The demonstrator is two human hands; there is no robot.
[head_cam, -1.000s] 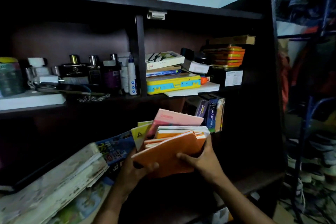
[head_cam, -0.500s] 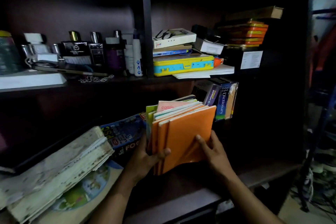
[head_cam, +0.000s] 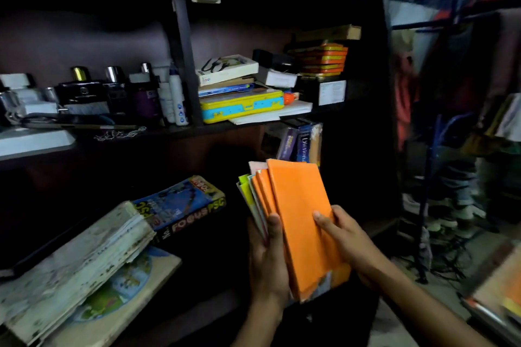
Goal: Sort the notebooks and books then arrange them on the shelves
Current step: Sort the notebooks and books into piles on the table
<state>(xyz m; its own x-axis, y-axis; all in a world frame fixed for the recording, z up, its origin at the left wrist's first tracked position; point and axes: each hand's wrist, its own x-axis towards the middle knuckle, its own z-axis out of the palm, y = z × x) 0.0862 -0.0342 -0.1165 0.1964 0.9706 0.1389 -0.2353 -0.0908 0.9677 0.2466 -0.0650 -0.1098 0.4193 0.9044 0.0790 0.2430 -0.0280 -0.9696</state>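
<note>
Notebook stack [head_cam: 298,222] held upright before the lower shelf's [head_cam: 377,229] right end | left hand [head_cam: 266,259] clamped round its spine side, right hand [head_cam: 348,242] curled on the orange cover | risk — fanned inner notebooks could be shed if the grip is eased before they are squared.

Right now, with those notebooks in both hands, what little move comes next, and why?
Probably stand the notebooks upright on the lower shelf, just left of the dictionary. Both the left hand and right hand grip the stack in front of that dark gap, and the dictionary already stands upright there.
</note>
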